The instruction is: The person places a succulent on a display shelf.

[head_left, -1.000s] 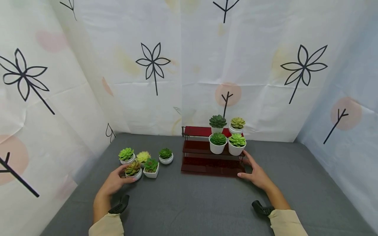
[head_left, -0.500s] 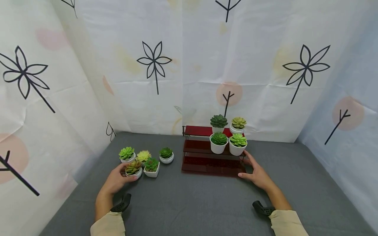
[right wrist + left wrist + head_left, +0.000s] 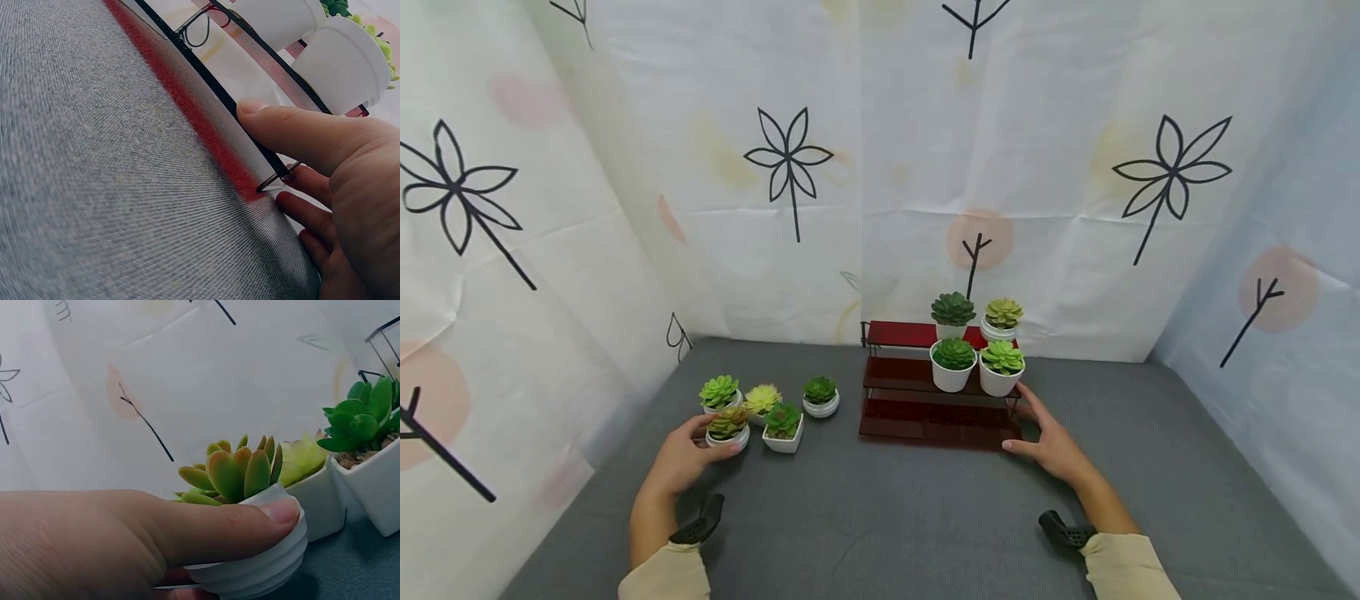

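My left hand (image 3: 677,460) pinches a white ribbed pot (image 3: 262,575) between thumb and fingers; a reddish-green succulent (image 3: 727,423) sits in it. The fingers behind that pot are mostly hidden in the left wrist view. At the right end of a dark red three-tier display shelf (image 3: 895,372), my right hand (image 3: 1051,446) grips the corner, thumb at the front edge and fingers behind the side. On the middle tier stand two white potted succulents (image 3: 951,377), (image 3: 1000,379). The top tier carries a dark green succulent (image 3: 953,310) and a yellow-green one (image 3: 1003,313).
Around the left hand stand a bright green potted succulent (image 3: 720,392), a pale yellow one (image 3: 763,400) and a square-potted one (image 3: 783,427). Slightly apart is a dark green one (image 3: 821,396). Grey cloth (image 3: 880,517) covers the table; patterned white fabric (image 3: 700,167) rises behind.
My left hand has drawn the reddish-green potted succulent slightly to the left, opening a gap from the square pot. The right hand stays at the shelf's end.
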Tool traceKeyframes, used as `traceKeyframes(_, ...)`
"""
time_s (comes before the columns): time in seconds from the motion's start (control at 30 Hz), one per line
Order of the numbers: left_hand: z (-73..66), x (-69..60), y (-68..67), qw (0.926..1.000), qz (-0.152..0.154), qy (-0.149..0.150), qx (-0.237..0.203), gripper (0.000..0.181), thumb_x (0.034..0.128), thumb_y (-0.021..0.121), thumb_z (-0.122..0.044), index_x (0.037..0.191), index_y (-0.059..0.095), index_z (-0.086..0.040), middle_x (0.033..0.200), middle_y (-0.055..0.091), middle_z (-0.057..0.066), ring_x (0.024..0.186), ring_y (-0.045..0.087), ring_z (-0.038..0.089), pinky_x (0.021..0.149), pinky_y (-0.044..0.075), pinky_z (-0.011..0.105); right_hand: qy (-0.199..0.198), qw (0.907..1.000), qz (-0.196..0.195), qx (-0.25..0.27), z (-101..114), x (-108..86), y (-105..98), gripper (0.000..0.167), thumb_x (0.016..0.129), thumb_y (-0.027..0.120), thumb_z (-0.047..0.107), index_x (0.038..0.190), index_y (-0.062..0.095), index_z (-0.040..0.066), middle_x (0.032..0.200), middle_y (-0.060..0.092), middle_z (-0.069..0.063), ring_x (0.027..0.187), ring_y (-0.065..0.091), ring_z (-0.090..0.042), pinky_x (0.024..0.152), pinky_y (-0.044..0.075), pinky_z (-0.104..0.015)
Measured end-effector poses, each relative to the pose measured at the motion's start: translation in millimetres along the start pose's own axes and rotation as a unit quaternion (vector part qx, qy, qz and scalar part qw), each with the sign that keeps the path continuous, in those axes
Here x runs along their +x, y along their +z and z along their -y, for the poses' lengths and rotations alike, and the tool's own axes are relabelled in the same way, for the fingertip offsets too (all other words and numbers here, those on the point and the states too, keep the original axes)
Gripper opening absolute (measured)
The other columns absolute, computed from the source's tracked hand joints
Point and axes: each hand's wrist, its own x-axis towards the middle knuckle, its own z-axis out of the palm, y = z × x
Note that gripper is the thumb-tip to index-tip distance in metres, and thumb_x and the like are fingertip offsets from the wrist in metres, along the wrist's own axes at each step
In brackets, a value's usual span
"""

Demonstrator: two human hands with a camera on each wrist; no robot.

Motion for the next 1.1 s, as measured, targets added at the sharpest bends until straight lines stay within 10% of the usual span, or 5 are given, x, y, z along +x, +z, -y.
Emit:
traceKeyframes(0.53, -10.5, -8.0, -15.6, 0.9991, -0.038, -0.010, -0.018, 0.090, 0.0876, 0.070, -0.048, 0.149, 0.028, 0.004, 0.141, 0.039, 0.030, 0.123, 0.045, 0.044, 0.094, 0.044, 0.053, 0.008, 0.9999, 0.005, 0.005, -4, 1.7, 0, 0.096, 0.085, 0.077, 0.021, 0.157, 0.014, 0.013, 0.142, 0.043, -0.029, 0.132, 0.037, -0.047, 0.097, 0.028, -0.072)
traceKeyframes(0.87, -28.3, -5.7, -11.3, 0.9953, -0.089, 0.001, -0.037, 0.089, 0.0875, 0.069, -0.049, 0.152, 0.029, -0.002, 0.140, 0.043, 0.025, 0.119, 0.049, 0.035, 0.077, 0.045, 0.027, 0.012, 0.9999, 0.001, 0.003, -4, 1.6, -1, 0.095, 0.085, 0.077, 0.021, 0.157, 0.015, 0.012, 0.141, 0.044, -0.029, 0.131, 0.037, -0.047, 0.097, 0.028, -0.072)
traceKeyframes(1.1, -42.2, -6.1, -1.1, 0.9907, -0.126, 0.015, -0.049, 0.084, 0.0885, 0.069, -0.047, 0.151, 0.032, -0.003, 0.137, 0.044, 0.024, 0.117, 0.050, 0.035, 0.082, 0.046, 0.038, 0.010, 0.9999, 0.002, 0.006, -4, 1.4, 1, 0.095, 0.085, 0.077, 0.020, 0.157, 0.015, 0.012, 0.141, 0.044, -0.028, 0.131, 0.038, -0.046, 0.097, 0.028, -0.071)
